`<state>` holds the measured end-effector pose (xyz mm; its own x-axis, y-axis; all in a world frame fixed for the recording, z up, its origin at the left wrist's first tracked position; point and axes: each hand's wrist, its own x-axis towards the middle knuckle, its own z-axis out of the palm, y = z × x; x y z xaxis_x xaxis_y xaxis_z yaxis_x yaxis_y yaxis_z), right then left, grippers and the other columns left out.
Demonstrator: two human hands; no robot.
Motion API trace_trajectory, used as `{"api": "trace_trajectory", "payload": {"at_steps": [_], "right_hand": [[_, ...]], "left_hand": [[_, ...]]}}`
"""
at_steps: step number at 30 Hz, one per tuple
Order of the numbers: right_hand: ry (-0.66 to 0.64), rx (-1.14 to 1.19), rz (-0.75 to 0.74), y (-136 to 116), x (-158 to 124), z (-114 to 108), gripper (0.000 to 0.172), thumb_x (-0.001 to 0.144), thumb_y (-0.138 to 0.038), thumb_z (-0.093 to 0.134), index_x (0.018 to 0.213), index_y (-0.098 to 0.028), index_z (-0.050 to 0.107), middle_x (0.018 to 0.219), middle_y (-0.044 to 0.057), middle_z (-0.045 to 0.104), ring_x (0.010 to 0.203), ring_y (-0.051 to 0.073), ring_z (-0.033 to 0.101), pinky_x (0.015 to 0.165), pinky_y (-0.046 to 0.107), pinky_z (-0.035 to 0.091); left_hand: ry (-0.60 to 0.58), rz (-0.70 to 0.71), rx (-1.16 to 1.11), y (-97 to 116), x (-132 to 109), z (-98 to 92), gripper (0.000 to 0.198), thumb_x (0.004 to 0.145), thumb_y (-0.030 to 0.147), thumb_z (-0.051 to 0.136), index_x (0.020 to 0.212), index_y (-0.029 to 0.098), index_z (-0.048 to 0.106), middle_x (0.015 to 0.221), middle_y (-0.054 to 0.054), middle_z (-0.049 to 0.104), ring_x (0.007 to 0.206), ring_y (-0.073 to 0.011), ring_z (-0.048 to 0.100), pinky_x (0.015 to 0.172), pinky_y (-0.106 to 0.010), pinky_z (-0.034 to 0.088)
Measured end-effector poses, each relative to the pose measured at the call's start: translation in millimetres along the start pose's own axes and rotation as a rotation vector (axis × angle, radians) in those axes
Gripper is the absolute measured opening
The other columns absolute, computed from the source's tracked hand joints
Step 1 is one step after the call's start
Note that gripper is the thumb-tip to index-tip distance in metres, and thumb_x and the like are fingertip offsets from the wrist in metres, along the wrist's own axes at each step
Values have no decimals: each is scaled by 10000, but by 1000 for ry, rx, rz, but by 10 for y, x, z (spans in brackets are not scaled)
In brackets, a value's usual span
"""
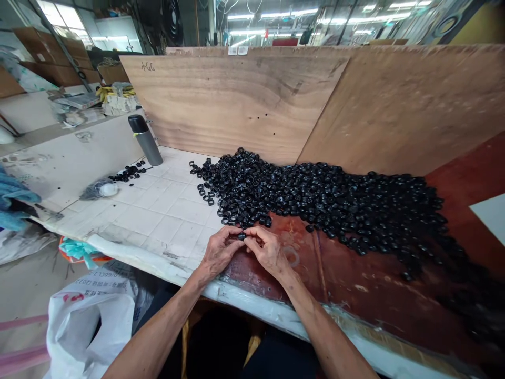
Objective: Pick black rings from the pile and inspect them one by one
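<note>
Between the fingertips of both hands is a small black ring-like part (241,236), partly covered by the fingers. My left hand (221,249) pinches it from the left, and my right hand (268,251) grips its other side with thumb and forefinger. Both hands are just above the front part of the worktop, where white tiles meet a reddish-brown board. Right behind them spreads a large heap of black rings (272,184), running far to the right along the wooden panel. Its exact shape is too small to make out.
A grey flask (147,142) with a black lid stands at the back left. Near it lie a small pile of black pieces (130,172) and a clear plastic bag (97,189). A wooden panel (229,105) walls off the back. A white sack (90,321) sits below the left edge.
</note>
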<state>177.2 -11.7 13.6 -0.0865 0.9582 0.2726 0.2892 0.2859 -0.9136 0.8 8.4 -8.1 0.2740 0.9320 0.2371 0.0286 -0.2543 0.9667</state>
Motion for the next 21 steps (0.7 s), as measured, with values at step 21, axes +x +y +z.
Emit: {"api": "trace_trajectory", "payload": {"at_steps": [21], "right_hand": [[242, -485, 187, 290, 27, -173, 290, 663, -205, 713, 943, -186, 641, 865, 30, 637, 734, 201, 617, 684, 309, 481]], "left_hand": [[-176, -246, 443, 375, -289, -251, 312, 904, 414, 601, 713, 173, 654, 615, 30, 594, 575, -130, 543, 541, -232, 376]]}}
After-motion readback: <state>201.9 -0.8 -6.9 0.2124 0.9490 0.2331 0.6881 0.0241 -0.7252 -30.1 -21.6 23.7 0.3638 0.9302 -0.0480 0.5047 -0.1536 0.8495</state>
